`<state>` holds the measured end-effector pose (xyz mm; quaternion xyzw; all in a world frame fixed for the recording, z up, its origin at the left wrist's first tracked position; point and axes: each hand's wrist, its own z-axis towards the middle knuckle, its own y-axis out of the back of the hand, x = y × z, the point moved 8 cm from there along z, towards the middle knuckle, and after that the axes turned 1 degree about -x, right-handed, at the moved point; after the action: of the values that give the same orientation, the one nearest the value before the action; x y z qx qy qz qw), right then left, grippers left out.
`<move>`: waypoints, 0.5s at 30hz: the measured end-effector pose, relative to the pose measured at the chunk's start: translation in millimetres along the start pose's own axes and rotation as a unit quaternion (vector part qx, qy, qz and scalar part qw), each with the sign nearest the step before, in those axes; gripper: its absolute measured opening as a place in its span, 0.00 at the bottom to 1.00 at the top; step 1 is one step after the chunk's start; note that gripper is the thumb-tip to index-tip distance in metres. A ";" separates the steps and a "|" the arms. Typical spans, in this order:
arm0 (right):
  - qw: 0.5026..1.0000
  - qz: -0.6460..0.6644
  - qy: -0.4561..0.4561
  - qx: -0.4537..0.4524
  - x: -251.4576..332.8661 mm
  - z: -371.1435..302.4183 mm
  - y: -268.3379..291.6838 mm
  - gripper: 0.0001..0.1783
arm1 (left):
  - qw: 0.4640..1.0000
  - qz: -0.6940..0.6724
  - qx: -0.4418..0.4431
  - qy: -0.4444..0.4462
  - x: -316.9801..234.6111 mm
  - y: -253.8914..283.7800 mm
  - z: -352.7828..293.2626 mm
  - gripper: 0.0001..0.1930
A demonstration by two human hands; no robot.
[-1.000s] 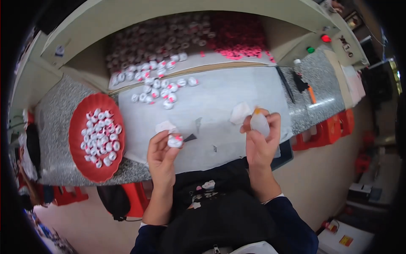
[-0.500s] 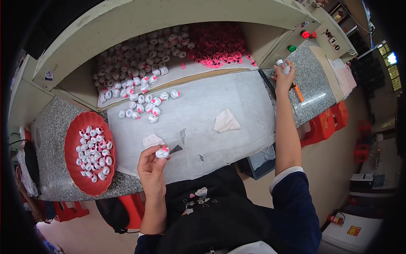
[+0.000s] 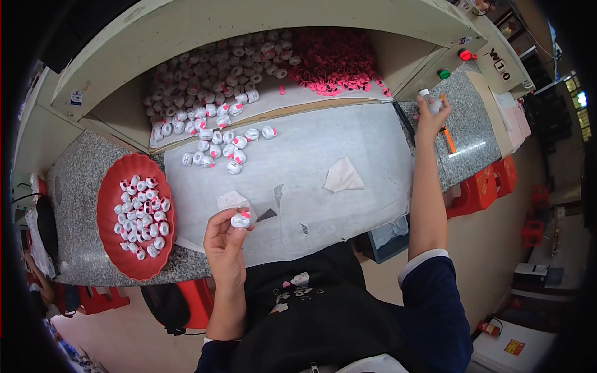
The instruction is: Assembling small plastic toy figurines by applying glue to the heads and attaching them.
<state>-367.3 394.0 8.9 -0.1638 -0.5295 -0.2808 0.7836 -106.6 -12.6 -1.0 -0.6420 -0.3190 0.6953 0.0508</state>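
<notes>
Between the fingertips of my left hand is a small white figurine head with a pink bow, raised over the near edge of the white sheet. My right arm stretches out to the far right, where my right hand has its fingers round a small translucent bottle with a white cap. A bit of yellow-orange shows beside the bottle, too small to name. Just below that hand lies an orange-handled tool, partly hidden by the wrist. A folded white cloth rests on the sheet.
Many similar white heads and a heap of pink pieces fill the shelf opening, with several heads spilling onto the sheet. A red scalloped tray of heads stands at left. Red and green buttons sit on the right-hand post.
The whole view has shifted slightly, moving the scene a little to the right. My right hand stays round the bottle with its fingers shifted; my left hand still holds the figurine head.
</notes>
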 end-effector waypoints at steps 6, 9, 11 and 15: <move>0.954 0.090 -0.070 0.276 103.4 -141.2 -23.0 0.16 | 1.000 -0.019 0.014 0.006 3.6 -1.2 0.9 0.18; 0.895 0.086 -0.066 0.432 129.2 -216.2 -38.7 0.21 | 0.999 -0.032 0.039 0.005 2.7 -7.0 0.4 0.18; 0.865 0.159 -0.151 0.451 133.7 -248.5 -45.9 0.22 | 0.999 -0.026 0.032 -0.003 1.5 -2.8 -1.6 0.18; 0.820 0.377 -0.240 0.357 143.0 -268.4 -56.5 0.16 | 0.999 -0.026 0.038 0.002 -0.7 0.0 -5.5 0.18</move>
<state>-163.6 162.6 34.9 -0.1215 -0.6611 0.2938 0.6796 -101.4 -10.8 -0.2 -0.6323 -0.3094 0.7040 0.0939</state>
